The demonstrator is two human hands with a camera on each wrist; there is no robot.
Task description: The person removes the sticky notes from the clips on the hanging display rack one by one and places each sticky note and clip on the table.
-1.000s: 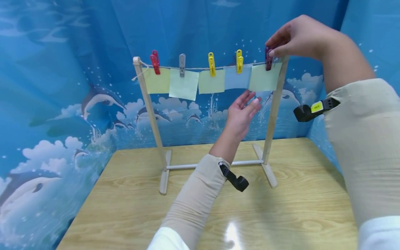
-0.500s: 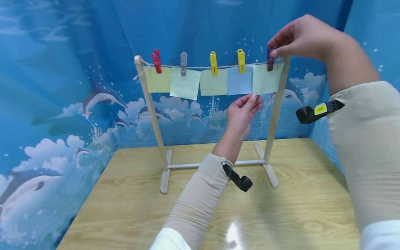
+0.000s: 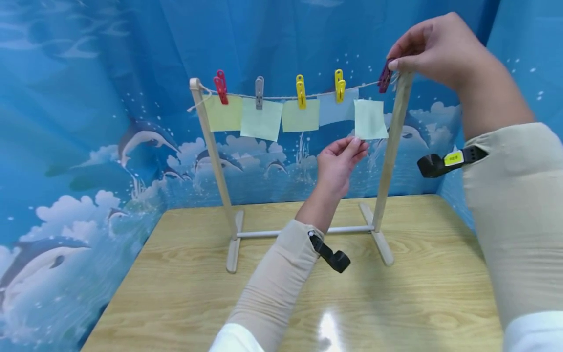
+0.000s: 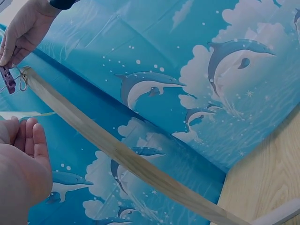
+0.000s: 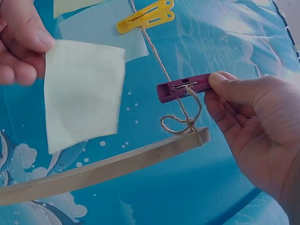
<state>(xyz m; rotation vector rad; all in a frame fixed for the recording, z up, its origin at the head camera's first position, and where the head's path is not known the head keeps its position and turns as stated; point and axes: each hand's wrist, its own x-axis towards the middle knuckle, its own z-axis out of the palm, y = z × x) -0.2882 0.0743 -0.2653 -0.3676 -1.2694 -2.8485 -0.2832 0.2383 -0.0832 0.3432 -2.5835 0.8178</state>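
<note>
My left hand [image 3: 336, 166] pinches the lower edge of a pale green paper square [image 3: 370, 120], which hangs apart from the string, just below it. My right hand [image 3: 444, 51] pinches the handles of a purple clothespin [image 3: 385, 77] beside the right post. In the right wrist view the purple clothespin [image 5: 180, 88] lies at the string [image 5: 159, 61], near its knotted bow, with no paper in it. The left wrist view shows my left hand [image 4: 23, 168] below the clothespin [image 4: 8, 79], with only a sliver of the paper visible.
A wooden stand [image 3: 389, 146] on the table [image 3: 198, 293] carries the string. A red clothespin [image 3: 221, 87], a grey one [image 3: 259, 93] and two yellow ones [image 3: 301, 92] hold paper squares, including a blue one [image 3: 336, 110]. A dolphin-print curtain [image 3: 145, 44] hangs behind.
My left fingers have closed on the pale green paper and drawn it down out of the purple clothespin. The right hand has shifted slightly up and right, tilting that clothespin.
</note>
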